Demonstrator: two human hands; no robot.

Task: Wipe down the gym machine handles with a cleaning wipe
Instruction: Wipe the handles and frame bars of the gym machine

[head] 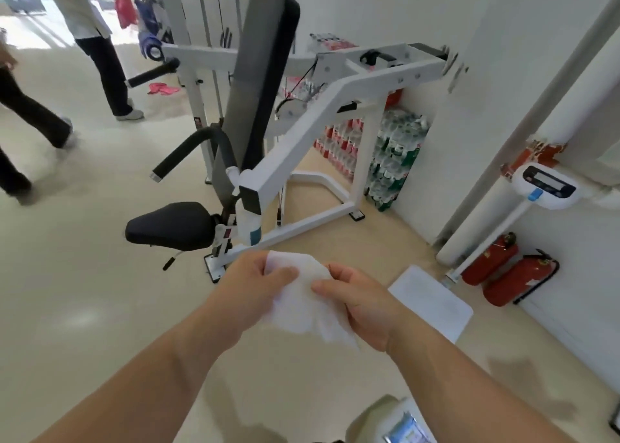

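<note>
A white cleaning wipe (303,303) is stretched between both hands at chest height in the lower middle. My left hand (250,288) pinches its left edge, and my right hand (360,303) pinches its right edge. Ahead stands a white gym machine (322,120) with a black seat (169,226) and a tall black back pad (265,70). A curved black foam handle (188,152) sticks out to the left above the seat. A second black handle (152,73) hangs higher at the back left. Both hands are apart from the machine.
Two red fire extinguishers (506,273) and a white weighing scale (543,187) stand by the right wall. Packs of bottled water (392,160) are stacked behind the machine. Two people (97,40) stand at the far left. A white mat (432,300) lies on the floor.
</note>
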